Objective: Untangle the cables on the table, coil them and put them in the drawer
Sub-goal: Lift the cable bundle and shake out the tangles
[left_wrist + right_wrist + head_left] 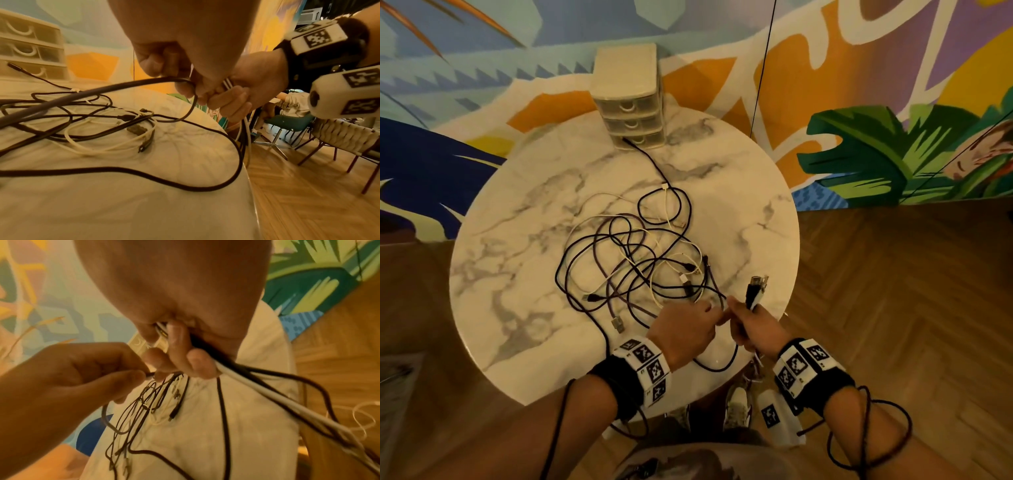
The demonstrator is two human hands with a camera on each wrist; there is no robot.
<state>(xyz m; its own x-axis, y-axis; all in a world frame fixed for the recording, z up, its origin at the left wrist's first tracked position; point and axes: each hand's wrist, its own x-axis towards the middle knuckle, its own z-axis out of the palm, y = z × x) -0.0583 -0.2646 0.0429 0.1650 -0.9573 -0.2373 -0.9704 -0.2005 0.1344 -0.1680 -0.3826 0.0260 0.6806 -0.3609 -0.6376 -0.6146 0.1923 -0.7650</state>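
A tangle of dark and white cables lies in the middle of the round marble table. My right hand grips a bundle of cables, their plugs sticking up above the fist and the rest hanging over the table edge. My left hand pinches a dark cable right beside the right hand's fingers. That cable runs back into the tangle. A small cream drawer unit stands at the table's far edge with its drawers closed.
One dark cable runs from the tangle to the foot of the drawer unit. Thin cords hang in front of a painted wall. Chairs stand on the wooden floor to the right. Loops of cable lie below the table edge.
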